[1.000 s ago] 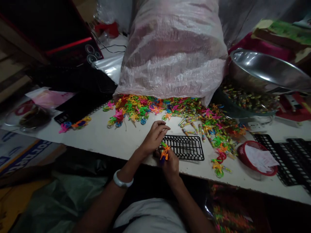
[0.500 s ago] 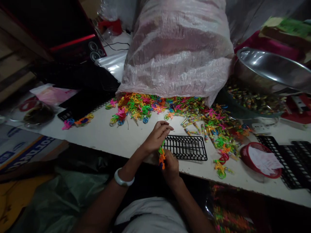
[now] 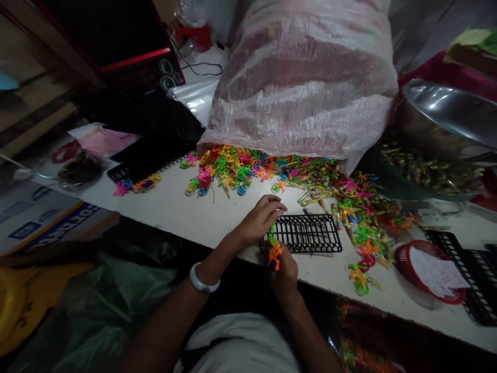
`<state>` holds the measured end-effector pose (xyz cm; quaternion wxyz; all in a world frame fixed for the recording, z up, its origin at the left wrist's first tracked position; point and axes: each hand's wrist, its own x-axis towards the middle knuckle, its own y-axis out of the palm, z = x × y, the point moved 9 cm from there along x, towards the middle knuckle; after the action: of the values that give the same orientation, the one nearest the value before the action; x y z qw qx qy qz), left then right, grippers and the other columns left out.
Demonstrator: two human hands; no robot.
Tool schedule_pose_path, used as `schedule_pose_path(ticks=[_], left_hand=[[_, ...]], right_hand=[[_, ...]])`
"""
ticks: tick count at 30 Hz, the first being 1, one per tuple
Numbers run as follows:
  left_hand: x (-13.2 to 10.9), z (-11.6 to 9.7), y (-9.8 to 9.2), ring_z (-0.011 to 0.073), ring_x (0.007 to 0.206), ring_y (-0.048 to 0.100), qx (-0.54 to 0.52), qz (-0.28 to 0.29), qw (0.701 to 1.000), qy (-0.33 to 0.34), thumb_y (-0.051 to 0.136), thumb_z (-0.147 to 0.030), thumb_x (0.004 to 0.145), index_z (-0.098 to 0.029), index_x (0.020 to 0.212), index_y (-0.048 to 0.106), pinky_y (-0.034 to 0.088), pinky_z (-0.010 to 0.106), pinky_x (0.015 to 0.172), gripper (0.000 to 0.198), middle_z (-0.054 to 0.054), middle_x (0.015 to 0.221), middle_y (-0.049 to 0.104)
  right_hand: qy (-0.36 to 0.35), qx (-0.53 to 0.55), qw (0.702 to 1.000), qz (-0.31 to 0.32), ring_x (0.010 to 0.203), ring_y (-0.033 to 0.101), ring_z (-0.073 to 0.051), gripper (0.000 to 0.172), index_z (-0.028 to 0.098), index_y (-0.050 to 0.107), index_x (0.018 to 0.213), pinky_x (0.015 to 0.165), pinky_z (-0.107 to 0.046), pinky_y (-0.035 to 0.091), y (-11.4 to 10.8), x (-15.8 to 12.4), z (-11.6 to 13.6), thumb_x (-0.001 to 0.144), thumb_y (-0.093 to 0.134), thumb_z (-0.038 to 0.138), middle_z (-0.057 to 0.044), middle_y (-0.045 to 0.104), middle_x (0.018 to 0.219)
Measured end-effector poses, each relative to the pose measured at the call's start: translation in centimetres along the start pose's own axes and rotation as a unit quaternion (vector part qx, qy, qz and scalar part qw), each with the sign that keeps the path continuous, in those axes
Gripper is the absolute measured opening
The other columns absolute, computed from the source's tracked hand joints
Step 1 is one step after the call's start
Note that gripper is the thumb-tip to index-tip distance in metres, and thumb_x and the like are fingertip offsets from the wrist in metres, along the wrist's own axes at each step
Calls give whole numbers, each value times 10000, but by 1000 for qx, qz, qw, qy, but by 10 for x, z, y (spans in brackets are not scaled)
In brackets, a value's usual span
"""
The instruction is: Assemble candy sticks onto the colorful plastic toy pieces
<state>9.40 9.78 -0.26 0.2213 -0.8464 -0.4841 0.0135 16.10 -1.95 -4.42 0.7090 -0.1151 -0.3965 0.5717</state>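
Note:
My left hand [image 3: 264, 217] is over the left end of a black plastic grid rack [image 3: 310, 233], its fingers stretched out to the right and slightly apart. The thumb is hidden. Just below it, my right hand [image 3: 285, 272] is closed around a small plastic toy [image 3: 275, 254] in orange, green and dark purple. The toy's green upper part reaches up toward the left palm. Whether the left hand touches it I cannot tell. Behind the hands lies a heap of colourful plastic toys [image 3: 233, 168], with printed tubes [image 3: 324, 207] scattered at its right.
A large translucent sack [image 3: 303, 77] stands behind the heap. On the right are a red basket [image 3: 404, 259] with paper, more black racks [image 3: 444, 243] and a metal bowl [image 3: 446, 98]. Further toys [image 3: 135, 185] and a dark screen [image 3: 104, 36] are on the left.
The view has shifted a little, so most things appear further right. The toy in my right hand has turned slightly, and both hands remain at the rack's left end.

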Motion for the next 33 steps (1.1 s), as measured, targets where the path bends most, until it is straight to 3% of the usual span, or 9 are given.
schedule_pose_path(ticks=[8,14,21,25,30,33], left_hand=[[-2,-6,-1,174,1150,482,7,-8,1000,-4,417,-271,930,-199,1033,596,395,334,1023,219,86,1139,489],[-3,-6,-2,170,1148,485,6,-24,1000,-2,412,-259,931,-208,1026,595,412,329,1010,212,83,1128,500],[-6,-5,-4,180,1185,465,-6,-24,1000,-6,391,-267,937,-208,1052,594,387,340,1041,240,93,1172,493],[-8,-9,0,196,1234,431,-15,-16,1000,1,443,-311,920,-215,1101,574,364,360,1064,243,98,1226,478],[-7,-11,10,237,1314,335,82,-15,997,4,534,-356,872,-226,1130,553,297,428,1111,290,96,1352,390],[-4,-10,11,234,1288,368,133,-10,991,12,499,-331,885,-219,1128,559,321,431,1097,274,96,1324,415]], right_hand=[[17,-30,999,1,756,608,-162,149,209,525,1016,620,-249,494,-2,-4,0,877,490,167,-41,608,826],[8,-97,995,19,616,518,-147,114,221,496,875,509,-224,401,2,1,2,867,431,128,-4,524,699],[36,-47,998,24,676,499,-151,190,215,502,887,571,-234,422,3,7,3,812,400,72,-19,501,773],[61,-93,992,56,650,518,-145,178,196,551,868,524,-226,405,13,10,-3,808,426,85,-45,528,823],[61,-114,987,95,650,564,-158,273,186,600,1005,488,-229,396,33,22,-2,792,473,72,-78,614,889],[63,-42,994,75,739,584,-160,277,199,605,1015,605,-238,467,11,24,-10,814,468,66,-58,623,872]])
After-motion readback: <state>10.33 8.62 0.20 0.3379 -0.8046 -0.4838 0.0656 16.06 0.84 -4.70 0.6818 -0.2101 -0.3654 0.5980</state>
